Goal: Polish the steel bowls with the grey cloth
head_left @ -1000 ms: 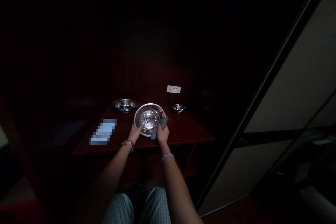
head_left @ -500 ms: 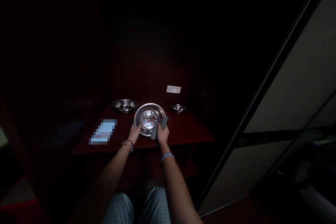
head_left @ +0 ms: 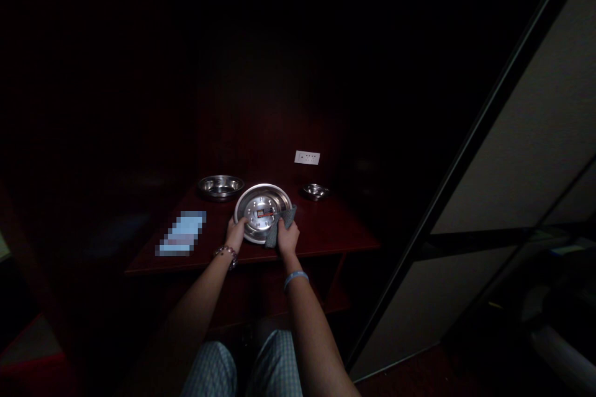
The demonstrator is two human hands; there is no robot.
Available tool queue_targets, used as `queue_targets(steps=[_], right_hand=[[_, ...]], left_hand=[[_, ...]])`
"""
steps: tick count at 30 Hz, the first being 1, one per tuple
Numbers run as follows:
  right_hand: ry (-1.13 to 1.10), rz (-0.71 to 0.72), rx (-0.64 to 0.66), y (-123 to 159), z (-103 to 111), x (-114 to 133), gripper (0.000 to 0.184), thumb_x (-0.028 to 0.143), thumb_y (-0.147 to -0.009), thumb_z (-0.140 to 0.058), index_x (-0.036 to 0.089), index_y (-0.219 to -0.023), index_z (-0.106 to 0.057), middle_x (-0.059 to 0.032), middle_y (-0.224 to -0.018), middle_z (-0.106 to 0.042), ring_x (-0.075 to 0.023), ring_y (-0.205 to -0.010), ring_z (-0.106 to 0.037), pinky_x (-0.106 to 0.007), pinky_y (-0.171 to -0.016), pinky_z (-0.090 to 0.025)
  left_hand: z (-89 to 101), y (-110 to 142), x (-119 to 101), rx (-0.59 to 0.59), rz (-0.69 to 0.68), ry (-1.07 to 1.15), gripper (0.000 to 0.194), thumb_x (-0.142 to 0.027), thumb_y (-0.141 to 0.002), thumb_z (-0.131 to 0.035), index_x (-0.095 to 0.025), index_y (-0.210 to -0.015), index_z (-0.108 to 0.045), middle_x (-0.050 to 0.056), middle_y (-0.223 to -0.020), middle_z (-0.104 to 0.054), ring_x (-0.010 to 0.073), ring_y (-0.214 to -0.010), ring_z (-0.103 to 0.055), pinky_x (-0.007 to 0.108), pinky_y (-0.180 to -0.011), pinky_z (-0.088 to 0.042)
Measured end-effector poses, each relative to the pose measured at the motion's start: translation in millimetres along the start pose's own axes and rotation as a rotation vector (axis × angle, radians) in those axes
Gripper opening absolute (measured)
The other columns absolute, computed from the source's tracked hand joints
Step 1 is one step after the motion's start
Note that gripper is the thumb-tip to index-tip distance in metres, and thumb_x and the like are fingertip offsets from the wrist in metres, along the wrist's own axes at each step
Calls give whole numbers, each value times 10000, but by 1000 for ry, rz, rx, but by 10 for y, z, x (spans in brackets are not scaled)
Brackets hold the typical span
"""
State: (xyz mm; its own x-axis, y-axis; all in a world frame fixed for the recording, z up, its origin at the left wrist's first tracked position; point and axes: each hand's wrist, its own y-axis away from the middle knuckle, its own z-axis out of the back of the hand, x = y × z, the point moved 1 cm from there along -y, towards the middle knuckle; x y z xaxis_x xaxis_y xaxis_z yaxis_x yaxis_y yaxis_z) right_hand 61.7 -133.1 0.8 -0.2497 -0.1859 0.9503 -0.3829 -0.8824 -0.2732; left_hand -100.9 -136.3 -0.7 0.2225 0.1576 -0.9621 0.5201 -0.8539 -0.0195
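Note:
A shiny metal basin (head_left: 255,205) with a label on its bottom is tilted up toward me above the desk's front part. My left hand (head_left: 236,233) grips its lower left rim, thumb on the inside and the other fingers hidden behind. At its lower right, my right hand (head_left: 287,236) is closed on a grey cloth (head_left: 272,234), which lies folded over the basin's rim. Whether the right fingers also clasp the rim through the cloth is hidden.
On the dark red desk (head_left: 330,229) stand a wide metal basin (head_left: 220,187) at the back left and a smaller metal bowl (head_left: 315,191) at the back right. A blurred-out flat item (head_left: 182,233) lies left. A wall socket (head_left: 307,157) and a partition (head_left: 493,173) are beyond.
The held basin has turned slightly and shifted a little to the left with my left hand. My right hand and the cloth stay at its lower right rim.

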Motion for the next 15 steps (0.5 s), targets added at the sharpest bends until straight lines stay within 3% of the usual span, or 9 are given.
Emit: queue_targets(steps=[9, 15], right_hand=[[38, -17, -8, -26, 4, 0, 230, 243, -934, -663, 140, -1063, -824, -149, -1051, -845, -273, -1032, -812, -292, -893, -596], [32, 10, -23, -19, 9, 1, 242, 260, -932, -660, 133, -1062, -819, -157, -1041, -844, -278, -1030, -812, -288, -887, -597]], left_hand=[[-26, 78, -5, 55, 66, 86, 173, -247, -857, -726, -172, -1012, -719, 137, -1046, -811, 297, -1167, -752, 432, -1087, -554], [-21, 97, -12, 118, 31, 138, 244, -292, -935, -675, -180, -1145, -726, 145, -1279, -781, 299, -1285, -705, 427, -1162, -500]])
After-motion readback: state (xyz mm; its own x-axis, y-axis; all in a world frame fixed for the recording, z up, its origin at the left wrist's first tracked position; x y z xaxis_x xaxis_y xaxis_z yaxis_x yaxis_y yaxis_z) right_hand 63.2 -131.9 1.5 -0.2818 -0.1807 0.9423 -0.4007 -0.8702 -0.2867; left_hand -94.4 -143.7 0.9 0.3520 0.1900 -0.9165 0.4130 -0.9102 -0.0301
